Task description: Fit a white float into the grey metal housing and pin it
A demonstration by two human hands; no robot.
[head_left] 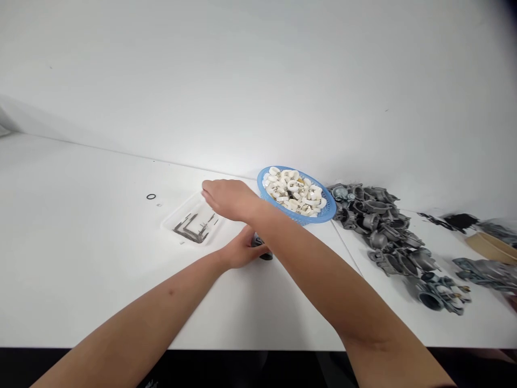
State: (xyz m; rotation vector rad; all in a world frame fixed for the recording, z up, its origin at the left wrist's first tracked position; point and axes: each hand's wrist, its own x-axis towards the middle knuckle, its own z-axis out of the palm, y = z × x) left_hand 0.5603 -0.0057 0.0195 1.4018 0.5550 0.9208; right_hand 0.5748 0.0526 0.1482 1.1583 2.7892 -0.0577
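Note:
My left hand (241,249) is wrapped round a dark grey metal part (264,252), low over the white table; my right forearm hides some of it. Crossing above the left one, my right hand (228,198) hangs at the right edge of a clear plastic tray (167,223). Its fingertips are hidden, so I cannot make out whether they hold anything. Thin dark pins (189,234) lie inside the tray. Just behind my right wrist stands a blue basket (329,207) full of white ring-shaped parts (294,188).
Many grey metal castings (379,221) are piled right of the basket. Nearer the front right lies a casting with a round opening (430,299). Black parts (460,221) and a tan container (490,248) are at the far right. A black ring (151,196) lies left of the tray.

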